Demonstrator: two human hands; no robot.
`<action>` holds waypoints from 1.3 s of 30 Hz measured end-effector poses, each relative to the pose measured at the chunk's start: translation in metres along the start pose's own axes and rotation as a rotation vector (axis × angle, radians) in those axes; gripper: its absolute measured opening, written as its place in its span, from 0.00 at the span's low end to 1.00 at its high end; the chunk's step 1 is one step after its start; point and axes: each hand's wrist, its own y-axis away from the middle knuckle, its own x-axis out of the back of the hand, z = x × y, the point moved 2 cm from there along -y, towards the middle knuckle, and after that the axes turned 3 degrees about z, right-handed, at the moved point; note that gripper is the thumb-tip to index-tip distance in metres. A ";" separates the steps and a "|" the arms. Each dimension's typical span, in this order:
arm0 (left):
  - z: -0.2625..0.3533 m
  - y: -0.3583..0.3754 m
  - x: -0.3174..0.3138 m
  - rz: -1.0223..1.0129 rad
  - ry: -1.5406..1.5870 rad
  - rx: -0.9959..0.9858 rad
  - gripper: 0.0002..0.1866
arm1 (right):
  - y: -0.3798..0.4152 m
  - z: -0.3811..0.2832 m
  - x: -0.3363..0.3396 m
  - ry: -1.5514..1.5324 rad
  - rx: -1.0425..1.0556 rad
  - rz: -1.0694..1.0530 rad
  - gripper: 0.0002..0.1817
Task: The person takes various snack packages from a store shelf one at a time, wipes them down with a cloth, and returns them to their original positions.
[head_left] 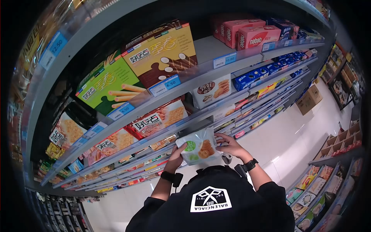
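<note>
Both of my hands hold a white snack bag with a green round label and a picture of ring-shaped biscuits. My left hand grips its lower left edge. Along the bag's right side lies my right hand, fingers reaching over the top corner. I hold the bag up in front of the middle shelves. A black band sits on each wrist.
Tall shelving rises in front of me with yellow and green biscuit boxes, pink wafer boxes and blue cookie packs. A cardboard box stands on the white floor. More shelves with packets stand at my right.
</note>
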 end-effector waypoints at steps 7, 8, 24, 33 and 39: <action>0.027 -0.022 -0.008 -0.031 -0.160 -0.102 0.25 | -0.017 0.030 0.019 -0.112 -0.076 0.244 0.26; 0.030 -0.028 -0.008 -0.051 -0.212 -0.245 0.25 | -0.018 0.043 0.025 -0.121 -0.052 0.342 0.23; 0.040 -0.107 0.098 0.304 -1.704 -0.558 0.20 | 0.091 0.115 0.035 -0.111 -0.238 1.026 0.17; 0.056 -0.094 -0.005 0.345 -1.515 -0.643 0.22 | 0.110 0.141 0.022 -0.205 -0.237 1.101 0.16; 0.038 -0.129 0.038 0.350 -1.593 -0.861 0.23 | 0.111 0.135 0.022 -0.210 -0.217 1.113 0.16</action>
